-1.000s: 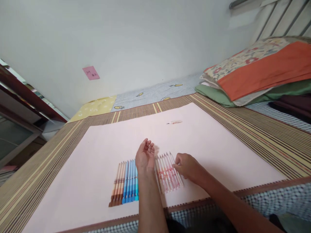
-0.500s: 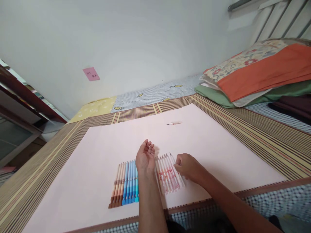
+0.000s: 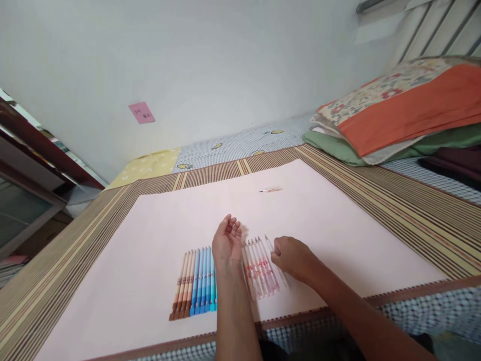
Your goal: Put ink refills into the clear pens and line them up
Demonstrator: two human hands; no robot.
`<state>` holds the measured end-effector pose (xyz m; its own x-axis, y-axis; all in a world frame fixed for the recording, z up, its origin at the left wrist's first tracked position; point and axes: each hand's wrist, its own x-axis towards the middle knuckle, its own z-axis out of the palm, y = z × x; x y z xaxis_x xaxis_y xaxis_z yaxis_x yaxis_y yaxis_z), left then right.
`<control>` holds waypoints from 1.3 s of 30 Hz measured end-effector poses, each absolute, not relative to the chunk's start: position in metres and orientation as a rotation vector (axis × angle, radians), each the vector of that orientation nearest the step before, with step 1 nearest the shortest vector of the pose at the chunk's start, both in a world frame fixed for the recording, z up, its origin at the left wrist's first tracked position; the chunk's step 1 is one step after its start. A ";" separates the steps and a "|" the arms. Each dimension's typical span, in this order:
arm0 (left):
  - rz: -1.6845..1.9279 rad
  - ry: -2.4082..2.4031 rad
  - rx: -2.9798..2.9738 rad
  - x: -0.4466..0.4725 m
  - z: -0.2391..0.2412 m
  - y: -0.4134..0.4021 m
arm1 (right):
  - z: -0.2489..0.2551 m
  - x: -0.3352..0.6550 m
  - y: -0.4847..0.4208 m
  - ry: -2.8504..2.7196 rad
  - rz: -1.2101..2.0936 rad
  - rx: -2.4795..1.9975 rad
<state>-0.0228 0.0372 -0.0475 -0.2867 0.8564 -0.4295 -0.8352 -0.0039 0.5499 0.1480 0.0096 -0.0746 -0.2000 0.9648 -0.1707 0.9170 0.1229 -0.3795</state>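
The white pens with pink and red patterns lie side by side on a pale pink sheet, their tips pointing away from the person. The rightmost pen lies slightly apart from that row, leaving a narrow gap, and the right hand covers part of its right side. The fingers of this hand are curled inward against the palm, with the thumb side next to the pen; I cannot tell whether they grasp it or only press against it.

The left hand is turned palm up, its fingers relaxed, lightly bent and holding nothing. The left forearm crosses the line of pens and hides the middle of it. To its left are a turquoise pen, then the blue pens, then brown and cream pens at the end.

Farther up the sheet, well apart from the rows, one short pen lies nearly sideways. A striped mat surrounds the sheet. Beyond it are a yellow cloth and a checked cloth with yellow fruit. On the right, an orange floral pillow rests on a green cloth, near dark folded fabric. A pink note is on the white wall.
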 end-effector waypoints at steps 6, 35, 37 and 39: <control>1.635 0.857 0.028 -0.022 -0.049 0.037 | -0.075 0.146 0.009 -2.318 0.558 -1.893; 1.604 0.870 -0.002 -0.015 -0.048 0.039 | -0.076 0.150 0.009 -2.279 0.712 -1.717; 1.601 0.871 0.000 -0.015 -0.047 0.039 | -0.077 0.149 0.009 -2.262 0.710 -1.731; 1.600 0.874 -0.001 -0.015 -0.046 0.039 | -0.077 0.147 0.009 -2.236 0.709 -1.753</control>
